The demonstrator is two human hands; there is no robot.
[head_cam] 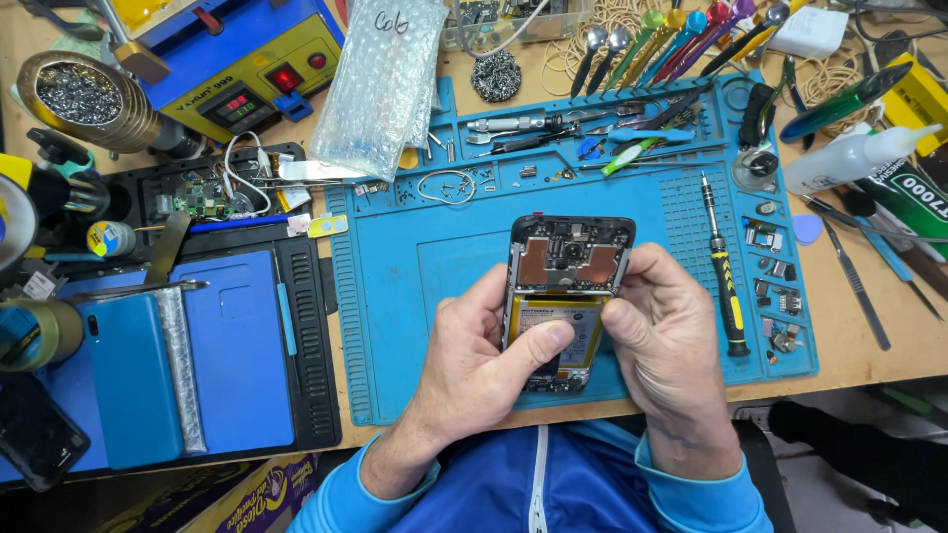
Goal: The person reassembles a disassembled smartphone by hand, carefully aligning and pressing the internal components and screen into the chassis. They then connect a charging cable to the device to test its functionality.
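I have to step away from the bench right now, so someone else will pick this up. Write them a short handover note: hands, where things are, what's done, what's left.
Left hand: grips the opened phone from the left, thumb pressed on the battery.
Right hand: holds the phone's right edge, fingers at the battery's side.
Phone: held just above the blue work mat, back cover off, circuit board exposed at top.
Nearby: black-and-yellow screwdriver lies on the mat to the right; tweezers and picks in the mat's top tray.
Done: back opened.
Left: battery is in its bay; whether it is fully seated cannot be told.
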